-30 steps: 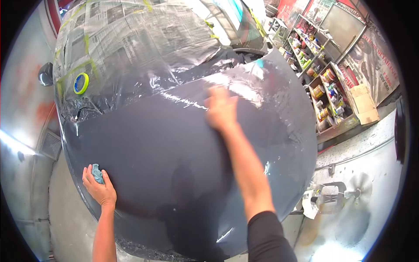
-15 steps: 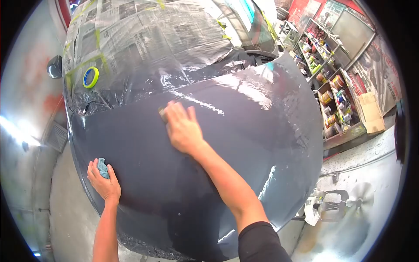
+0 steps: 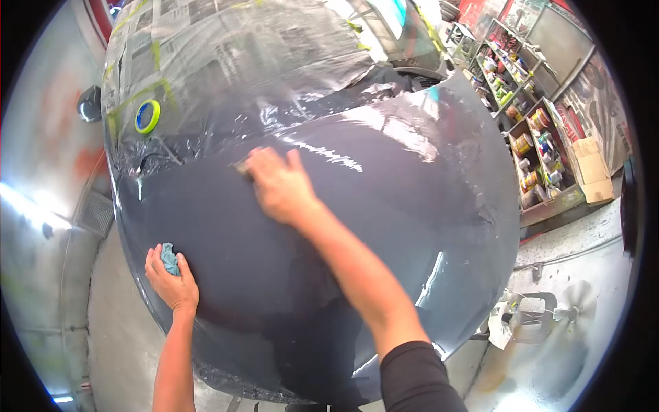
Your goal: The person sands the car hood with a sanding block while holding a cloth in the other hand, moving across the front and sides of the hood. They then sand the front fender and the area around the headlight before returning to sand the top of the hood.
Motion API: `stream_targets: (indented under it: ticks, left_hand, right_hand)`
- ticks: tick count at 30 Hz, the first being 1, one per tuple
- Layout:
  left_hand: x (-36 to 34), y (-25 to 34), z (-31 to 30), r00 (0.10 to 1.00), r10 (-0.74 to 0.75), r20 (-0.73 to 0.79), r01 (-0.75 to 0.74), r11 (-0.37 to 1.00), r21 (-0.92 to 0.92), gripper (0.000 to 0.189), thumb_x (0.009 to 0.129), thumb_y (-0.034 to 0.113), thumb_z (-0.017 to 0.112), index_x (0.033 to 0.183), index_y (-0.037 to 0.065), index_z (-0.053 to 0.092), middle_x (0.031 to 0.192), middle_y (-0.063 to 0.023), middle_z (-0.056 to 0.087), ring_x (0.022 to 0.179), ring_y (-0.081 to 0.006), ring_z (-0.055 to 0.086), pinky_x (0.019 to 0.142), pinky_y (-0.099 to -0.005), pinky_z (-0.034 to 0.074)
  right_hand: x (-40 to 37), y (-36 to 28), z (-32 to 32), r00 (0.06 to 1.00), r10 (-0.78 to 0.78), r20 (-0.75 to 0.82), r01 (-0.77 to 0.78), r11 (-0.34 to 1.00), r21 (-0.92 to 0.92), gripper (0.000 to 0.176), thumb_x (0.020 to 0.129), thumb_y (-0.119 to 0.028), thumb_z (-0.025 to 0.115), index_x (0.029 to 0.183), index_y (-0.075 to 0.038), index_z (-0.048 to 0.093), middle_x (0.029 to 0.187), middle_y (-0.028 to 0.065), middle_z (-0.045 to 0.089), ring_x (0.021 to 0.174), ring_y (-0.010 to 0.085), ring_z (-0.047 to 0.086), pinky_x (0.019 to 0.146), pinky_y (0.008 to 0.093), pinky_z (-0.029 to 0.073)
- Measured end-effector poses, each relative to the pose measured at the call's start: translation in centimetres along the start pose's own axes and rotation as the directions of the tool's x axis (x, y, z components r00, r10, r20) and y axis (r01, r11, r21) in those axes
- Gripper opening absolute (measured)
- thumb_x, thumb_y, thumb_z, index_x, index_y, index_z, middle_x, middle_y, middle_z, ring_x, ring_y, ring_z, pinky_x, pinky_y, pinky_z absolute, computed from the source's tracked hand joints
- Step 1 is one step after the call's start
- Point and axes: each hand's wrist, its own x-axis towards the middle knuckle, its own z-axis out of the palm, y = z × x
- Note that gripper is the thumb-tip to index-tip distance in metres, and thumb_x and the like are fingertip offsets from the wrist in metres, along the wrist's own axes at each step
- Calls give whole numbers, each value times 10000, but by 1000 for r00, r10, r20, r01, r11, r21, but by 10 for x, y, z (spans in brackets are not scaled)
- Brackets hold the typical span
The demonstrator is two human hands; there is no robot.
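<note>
A glossy dark grey car hood (image 3: 384, 226) fills the middle of the view, wet-looking with bright reflections. My right hand (image 3: 280, 184) lies on it near the windshield edge, fingers pressed over a small tan-olive pad (image 3: 242, 166). Only the pad's left edge shows; the palm hides the rest. Toward the hood's left edge, my left hand (image 3: 173, 280) rests with its fingers curled round a crumpled light blue cloth (image 3: 171, 259).
Newspaper and plastic masking (image 3: 226, 62) covers the windshield area, with a yellow-green tape roll (image 3: 147, 116) on it. At left is a side mirror (image 3: 88, 104). Shelves of cans (image 3: 525, 145), a cardboard box (image 3: 592, 168) and a fan (image 3: 566, 314) stand at right.
My right hand has slid with the pad toward the windshield edge and slightly left over the hood. My left hand keeps the cloth in about the same place; the view has shifted a little.
</note>
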Motion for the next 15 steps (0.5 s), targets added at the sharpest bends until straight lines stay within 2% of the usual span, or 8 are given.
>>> stream_targets:
  ticks: [2, 3, 4, 5, 7, 10, 13, 15]
  left_hand:
    - [-3, -4, -1, 1000, -17, 10, 17, 1000, 12, 542, 1034, 298, 700, 1501, 66, 555, 1564, -195, 501, 1426, -417, 508, 1179, -568, 408]
    - [-2, -3, -4, 1000, -11, 12, 11, 1000, 24, 538, 1038, 294, 699, 1499, 56, 557, 1553, -203, 511, 1427, -420, 511, 1179, -558, 416]
    - [-1, 2, -7, 1000, -10, 10, 9, 999, 33, 534, 1043, 290, 698, 1497, 47, 558, 1542, -210, 521, 1427, -423, 514, 1179, -547, 424]
    - [0, 5, -7, 1000, -7, 8, 7, 999, 35, 530, 1047, 286, 697, 1495, 37, 559, 1532, -217, 530, 1428, -426, 517, 1179, -536, 432]
    - [-1, 7, -7, 1000, -26, 15, 26, 999, 34, 534, 1042, 290, 704, 1490, 36, 561, 1526, -212, 536, 1427, -423, 521, 1177, -535, 433]
    - [-1, 9, -8, 999, -52, 14, 51, 998, 34, 535, 1039, 292, 707, 1486, 35, 562, 1523, -207, 539, 1428, -419, 521, 1177, -536, 434]
    - [-2, 7, -8, 998, -50, 26, 50, 999, 15, 533, 1040, 292, 707, 1486, 38, 564, 1522, -204, 540, 1430, -417, 521, 1177, -537, 435]
    - [0, 7, -8, 998, -54, 24, 54, 998, 18, 529, 1042, 292, 704, 1486, 40, 565, 1520, -203, 541, 1430, -417, 522, 1176, -537, 436]
  right_hand:
    - [7, 52, -62, 936, 321, 143, -304, 944, -128, 273, 1000, -214, 577, 1236, -102, 656, 1364, 126, 650, 1329, 331, 595, 1029, 687, 434]
    - [-9, 92, -63, 934, 358, -5, -345, 895, -281, 317, 1024, -201, 544, 1310, -93, 629, 1415, 118, 627, 1361, 320, 573, 1005, 709, 433]
    - [-23, 133, -58, 834, 551, -24, -521, 771, -366, 398, 1060, -196, 496, 1428, -72, 582, 1546, 129, 569, 1466, 326, 508, 1071, 750, 403]
    - [-30, 159, -48, 788, 616, 3, -557, 714, -424, 514, 1090, -228, 486, 1566, -40, 521, 1661, 175, 502, 1571, 340, 431, 1205, 724, 338]
    - [2, 92, -45, 758, 647, 83, -586, 731, -350, 514, 1083, -227, 468, 1559, -39, 513, 1703, 182, 438, 1603, 374, 366, 1232, 780, 249]
    - [14, 15, 15, 913, 401, 71, -363, 880, -306, 509, 1051, -261, 531, 1523, -70, 540, 1673, 191, 468, 1573, 384, 401, 1228, 725, 307]
    - [5, 63, -33, 921, 315, 231, -273, 942, -195, 455, 1049, -255, 538, 1471, -90, 580, 1649, 159, 498, 1564, 345, 420, 1219, 726, 316]
    - [-12, 121, -54, 843, 532, 81, -486, 817, -309, 415, 1061, -195, 502, 1459, -93, 565, 1641, 132, 506, 1567, 315, 430, 1194, 746, 321]
